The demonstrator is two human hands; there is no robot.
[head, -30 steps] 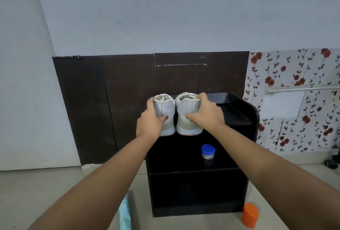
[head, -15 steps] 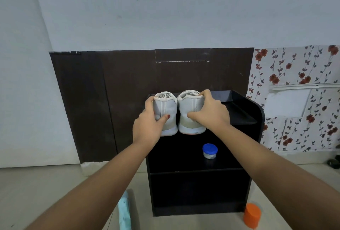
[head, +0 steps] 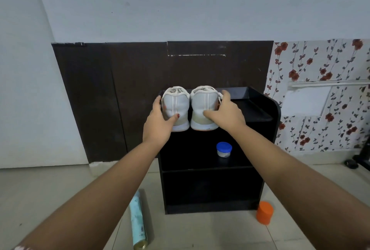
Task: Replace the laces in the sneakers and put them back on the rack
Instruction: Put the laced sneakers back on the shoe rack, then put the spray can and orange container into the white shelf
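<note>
Two white sneakers stand side by side on the top shelf of the black rack (head: 258, 109), heels toward me. My left hand (head: 160, 121) holds the left sneaker (head: 176, 105) at the heel, with the thumb across the back and the fingers along its left side. My right hand (head: 224, 113) touches the right sneaker (head: 204, 103) with spread, fairly straight fingers: the thumb lies on the heel and the fingertips rest against its right side near the white laces.
A small jar with a blue lid (head: 224, 149) sits on the rack's middle shelf. On the tiled floor lie a pale blue roll (head: 138, 223) at front left and an orange cup (head: 264, 212) at the rack's right corner. A dark panel and a wall stand behind.
My right hand has slid off the top of the right sneaker's collar to its side and its fingers have straightened. The left hand keeps its hold. The sneakers stay on the top shelf.
</note>
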